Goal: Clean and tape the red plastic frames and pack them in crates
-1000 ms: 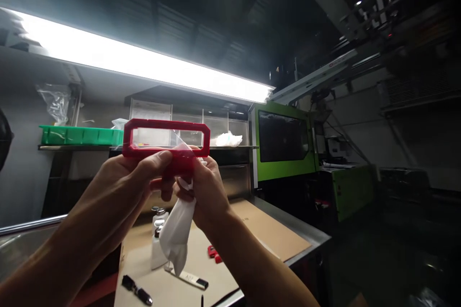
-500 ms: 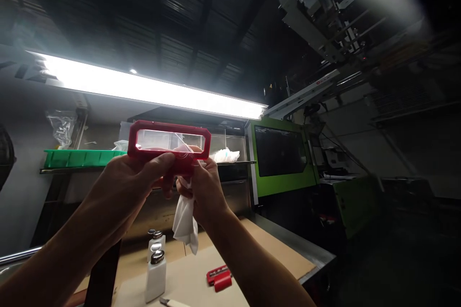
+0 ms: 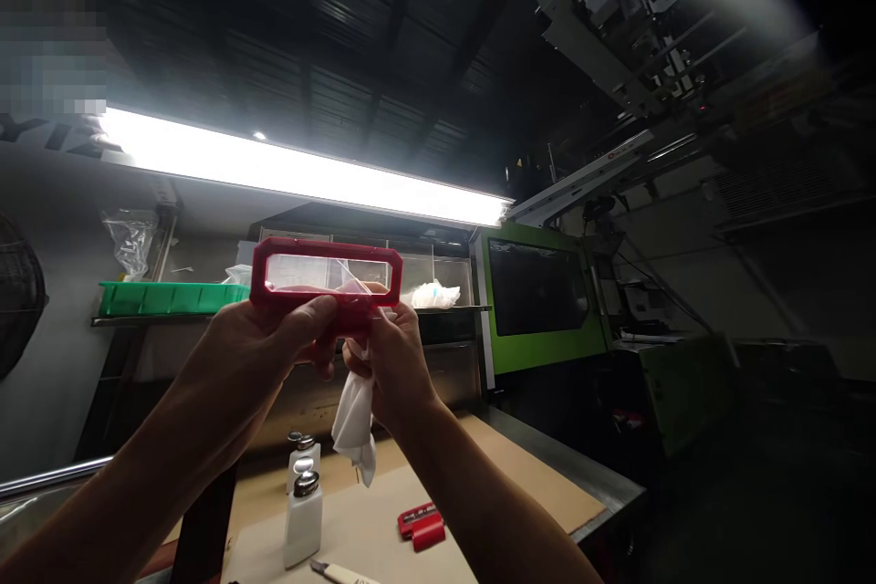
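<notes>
You hold the frame point(image 3: 321, 245) up at eye level, in front of the shelf and just under the light point(image 3: 307, 173), well above the bench. Your left hand point(image 3: 264, 342) is closed on its lower left edge, thumb laid across the front. Your right hand point(image 3: 390, 365) is closed around the cloth point(image 3: 354, 424) and pressed to the frame's lower right, where a red stub juts down; the cloth's loose end hangs below your wrist. The pane point(image 3: 301, 272) inside the red rim is clear, and a glint or a lifted film corner shows near its right half; which of the two, I cannot tell. By the look of it you are at the wipe-and-check stage: cloth at the rim, pane held against the glare. The next move calls for a firm left grip by the edges only, fingertips off the pane, and light cloth pressure so the frame does not twist. Down on the cardboard point(image 3: 520, 465) stand two bottles point(image 3: 303, 516), with a red part point(image 3: 421, 526) near them. The bin point(image 3: 171, 297) sits on the shelf at left and the machine point(image 3: 540, 301) at right.
</notes>
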{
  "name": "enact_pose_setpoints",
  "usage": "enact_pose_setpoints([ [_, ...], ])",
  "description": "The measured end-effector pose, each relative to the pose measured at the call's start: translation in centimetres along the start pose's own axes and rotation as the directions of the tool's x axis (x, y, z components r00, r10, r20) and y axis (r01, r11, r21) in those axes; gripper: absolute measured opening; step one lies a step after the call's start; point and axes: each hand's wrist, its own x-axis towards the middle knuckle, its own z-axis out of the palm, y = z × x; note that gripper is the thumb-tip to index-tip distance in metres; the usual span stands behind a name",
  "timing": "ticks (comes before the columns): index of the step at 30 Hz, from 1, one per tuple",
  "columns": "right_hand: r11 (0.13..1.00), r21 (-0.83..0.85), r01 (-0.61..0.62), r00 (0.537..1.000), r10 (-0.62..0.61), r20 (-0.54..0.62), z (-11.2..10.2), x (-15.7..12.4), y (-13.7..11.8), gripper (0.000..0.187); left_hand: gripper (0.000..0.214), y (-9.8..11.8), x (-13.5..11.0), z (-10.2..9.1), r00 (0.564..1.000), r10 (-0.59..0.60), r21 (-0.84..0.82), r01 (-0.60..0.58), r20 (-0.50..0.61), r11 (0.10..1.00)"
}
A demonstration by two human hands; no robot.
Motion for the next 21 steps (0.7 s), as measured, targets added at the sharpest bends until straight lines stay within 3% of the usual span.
enact_pose_setpoints([
  [21, 0.999, -0.041, -0.002, 1.000, 0.003, 0.014, -1.3, 0.2, 1.8, 0.012, 0.021, -1.8, -0.1, -0.6, 0.999, 0.009, -0.014, -0.009, -0.039, 1.000],
])
